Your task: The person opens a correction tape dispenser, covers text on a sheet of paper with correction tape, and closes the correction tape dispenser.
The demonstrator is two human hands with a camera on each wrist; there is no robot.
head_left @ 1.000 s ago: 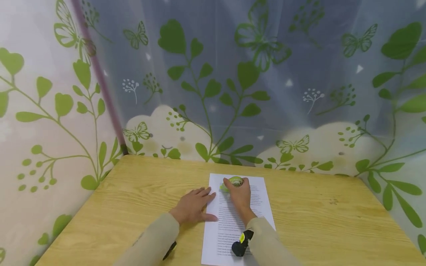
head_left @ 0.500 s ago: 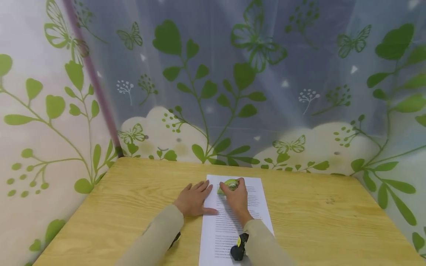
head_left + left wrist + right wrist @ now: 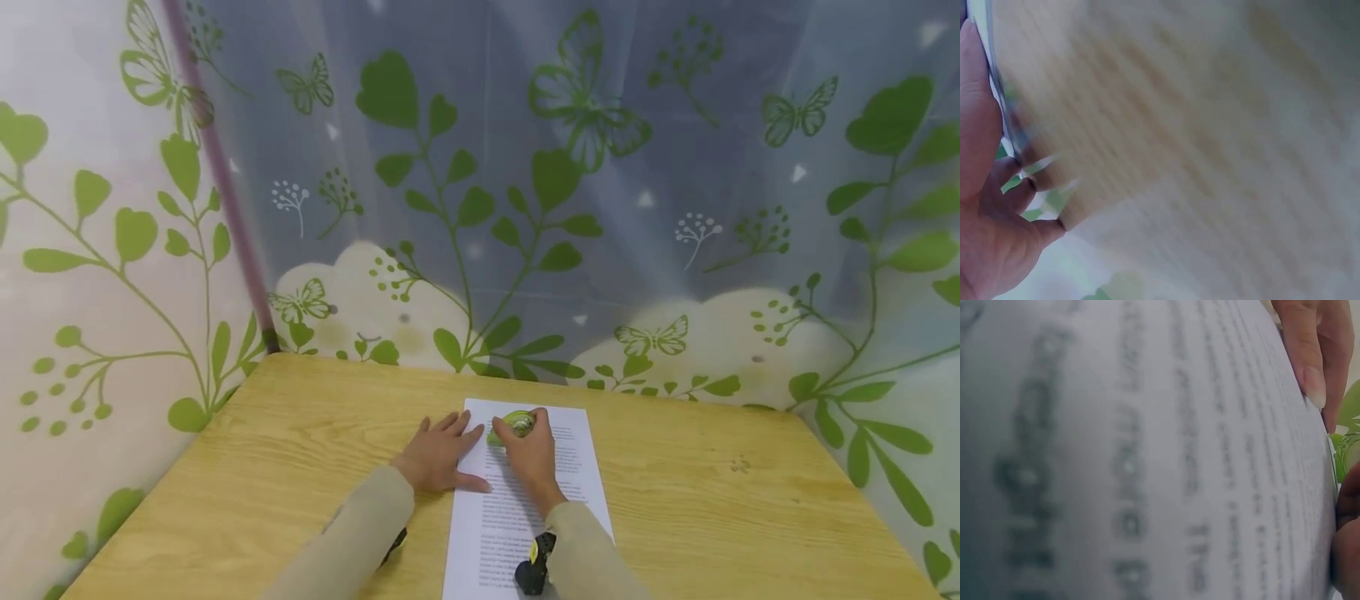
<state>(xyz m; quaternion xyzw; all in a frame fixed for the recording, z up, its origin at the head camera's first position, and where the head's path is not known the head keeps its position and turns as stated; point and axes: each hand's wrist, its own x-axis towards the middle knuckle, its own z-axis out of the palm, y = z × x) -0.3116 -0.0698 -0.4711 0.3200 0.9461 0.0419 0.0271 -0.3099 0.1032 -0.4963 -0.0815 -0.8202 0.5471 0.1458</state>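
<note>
A printed white sheet of paper (image 3: pixel 468 567) lies on the wooden table (image 3: pixel 315 417). Near the top of its text, my right hand (image 3: pixel 531 454) pinches a green correction tape (image 3: pixel 517 423) between thumb and fingers, its narrow end at the left side of the lines. The right wrist view shows only a bit of the green correction tape (image 3: pixel 1339 459) beyond the paper, between the fingers. My left hand (image 3: pixel 438 454) rests with spread fingers over the sheet's left edge, thumb and index fingertip on the paper. In the left wrist view the left hand (image 3: pixel 997 212) shows palm side, low against the tabletop.
Behind the table's far edge hangs a curtain (image 3: pixel 510 208) printed with leaves and butterflies, and another curtain (image 3: pixel 90 333) closes off the left. Black wrist camera mounts (image 3: pixel 534 567) sit at the cuffs. Bare wood lies on both sides of the sheet.
My right hand, with the correction tape, has shifted slightly left and down the page. The left hand's fingers reach a little further onto the paper. The head view has moved slightly.
</note>
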